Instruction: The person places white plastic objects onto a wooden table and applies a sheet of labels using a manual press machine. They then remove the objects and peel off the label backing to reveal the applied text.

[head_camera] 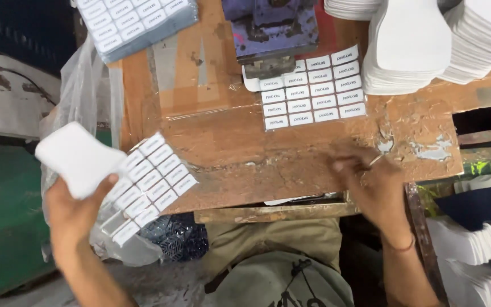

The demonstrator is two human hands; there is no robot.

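My left hand (74,213) is at the lower left, off the table's left edge. It grips a white foam insole piece (78,156) and a sheet of small white labels (148,183) that fans out over the table corner. My right hand (370,182) is blurred, resting on the worn brown tabletop (228,142) near its front edge, fingers curled; a ring shows on one finger. Whether it pinches anything I cannot tell. Another sheet of white labels (313,90) lies flat on the table beyond it.
A blue-grey metal press (271,31) stands at the table's back centre. Stacks of white insoles (421,40) fill the back right. A bundle of label sheets (137,23) sits at the back left, clear plastic bags (80,85) hang at the left, more white pieces (478,244) lie lower right.
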